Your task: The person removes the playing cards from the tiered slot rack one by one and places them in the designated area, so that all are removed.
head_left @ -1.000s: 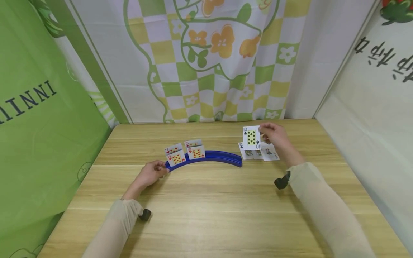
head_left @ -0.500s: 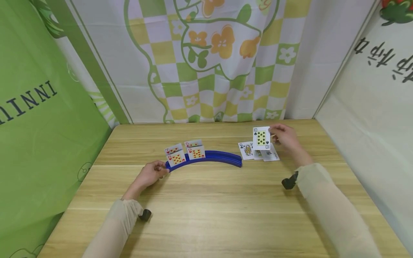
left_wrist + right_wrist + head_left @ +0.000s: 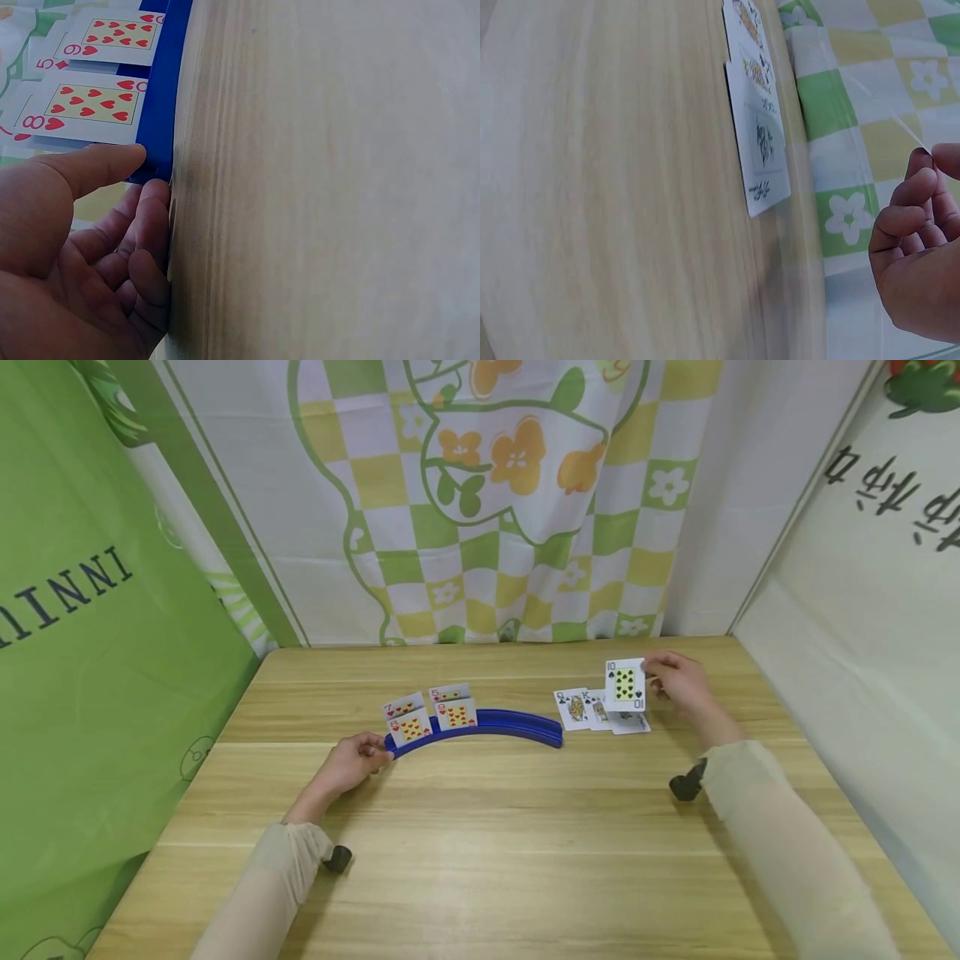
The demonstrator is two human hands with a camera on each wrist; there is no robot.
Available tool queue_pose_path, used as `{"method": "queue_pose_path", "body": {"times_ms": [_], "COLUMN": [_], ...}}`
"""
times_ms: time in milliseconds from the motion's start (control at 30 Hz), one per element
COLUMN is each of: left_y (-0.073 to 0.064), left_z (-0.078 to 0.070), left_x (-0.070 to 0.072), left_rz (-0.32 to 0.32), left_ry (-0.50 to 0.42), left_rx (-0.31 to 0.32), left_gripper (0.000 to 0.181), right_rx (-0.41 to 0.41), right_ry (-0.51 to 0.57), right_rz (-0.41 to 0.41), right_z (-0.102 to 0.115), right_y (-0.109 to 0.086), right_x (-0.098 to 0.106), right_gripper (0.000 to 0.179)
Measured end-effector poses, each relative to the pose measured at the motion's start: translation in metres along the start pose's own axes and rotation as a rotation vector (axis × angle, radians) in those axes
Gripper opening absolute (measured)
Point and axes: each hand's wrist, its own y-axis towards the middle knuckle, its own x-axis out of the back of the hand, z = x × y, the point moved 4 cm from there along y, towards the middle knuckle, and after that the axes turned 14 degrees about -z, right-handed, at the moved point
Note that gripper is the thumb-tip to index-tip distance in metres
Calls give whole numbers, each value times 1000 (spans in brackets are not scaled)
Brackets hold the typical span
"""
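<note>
Left hand grips the near left end of the blue card rack, thumb on top, steadying it. Right hand pinches the ten of spades upright, and it has drifted right, away from the rack, now over the face cards lying on the wooden tabletop. Behind, a checked floral curtain.

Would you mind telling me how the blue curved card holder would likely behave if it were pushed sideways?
The blue card holder looks like thin plastic, so probably light and apt to slide on the smooth wooden table. The left hand grips its end, perhaps steadying it. The heart cards stand in its slots and might topple.
</note>
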Motion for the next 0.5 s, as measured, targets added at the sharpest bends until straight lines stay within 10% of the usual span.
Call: {"method": "queue_pose_path", "body": {"times_ms": [500], "left_y": [2], "left_z": [2], "left_x": [-1], "left_rz": [1], "left_ry": [7], "left_rx": [7], "left_gripper": [32], "right_rx": [-34], "right_ry": [-64], "right_rz": [-32], "right_z": [-18], "right_y": [9], "right_x": [16], "right_gripper": [36]}}
